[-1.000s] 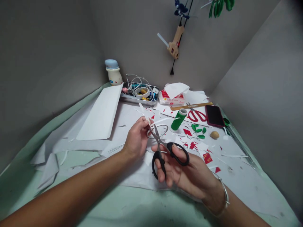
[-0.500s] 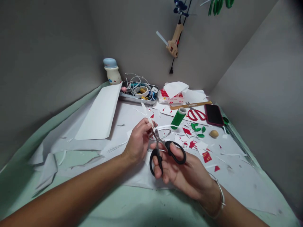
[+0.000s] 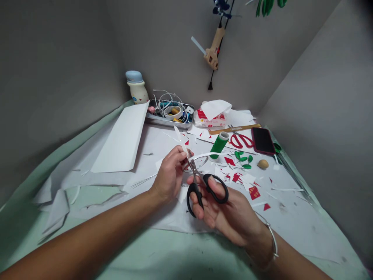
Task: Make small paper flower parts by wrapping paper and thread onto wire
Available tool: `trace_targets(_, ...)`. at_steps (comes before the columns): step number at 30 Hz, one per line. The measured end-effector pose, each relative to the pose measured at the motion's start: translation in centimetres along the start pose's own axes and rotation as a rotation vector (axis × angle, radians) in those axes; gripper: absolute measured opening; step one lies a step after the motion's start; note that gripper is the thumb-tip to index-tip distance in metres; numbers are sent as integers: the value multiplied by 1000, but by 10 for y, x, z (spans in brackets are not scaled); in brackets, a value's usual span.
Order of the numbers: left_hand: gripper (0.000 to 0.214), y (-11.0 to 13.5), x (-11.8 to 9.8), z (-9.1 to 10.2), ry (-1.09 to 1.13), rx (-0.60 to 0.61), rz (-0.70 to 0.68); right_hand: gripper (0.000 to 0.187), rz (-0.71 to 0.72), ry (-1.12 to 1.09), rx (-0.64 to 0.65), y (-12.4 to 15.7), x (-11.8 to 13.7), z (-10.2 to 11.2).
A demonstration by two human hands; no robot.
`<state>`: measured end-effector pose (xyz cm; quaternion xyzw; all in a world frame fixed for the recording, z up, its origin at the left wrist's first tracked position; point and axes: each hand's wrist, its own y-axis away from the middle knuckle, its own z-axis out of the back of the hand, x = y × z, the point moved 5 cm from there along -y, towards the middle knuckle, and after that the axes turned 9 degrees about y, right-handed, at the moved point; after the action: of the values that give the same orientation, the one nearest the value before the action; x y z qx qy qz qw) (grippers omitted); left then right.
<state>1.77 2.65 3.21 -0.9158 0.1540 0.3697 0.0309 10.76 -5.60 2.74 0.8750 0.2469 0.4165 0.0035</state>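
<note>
Shifted slightly since the earlier frame: R hand (image 3: 230,214) has drawn in toward L hand (image 3: 170,173), black-handled scissors (image 3: 194,186) moving w/ it, blade tips now right by L fingertips. R fingers (image 3: 202,210) curl through the scissor loops. L thumb and index (image 3: 179,152) press together, pinching a narrow white paper strip (image 3: 178,136) whose end points up and away; a thin white paper curl (image 3: 206,154) runs rightward past the blades. All this is held above white paper underlay (image 3: 163,219). Just right: green thread spool (image 3: 218,144), green leaf cutouts (image 3: 241,158), red paper scraps (image 3: 254,192). Further back: red-handled scissors (image 3: 240,140), phone (image 3: 262,140), metal tray of cables (image 3: 169,120).
</note>
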Motion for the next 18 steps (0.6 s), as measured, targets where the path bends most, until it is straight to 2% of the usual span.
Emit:
trace_targets(14, 10, -3, 0, 5, -10, -18, -17, 32, 54, 93, -23, 1, 1, 2)
trace_targets(18, 10, -5, -2, 5, -22, -25, -48, 36, 25, 103, 14, 1, 1, 2)
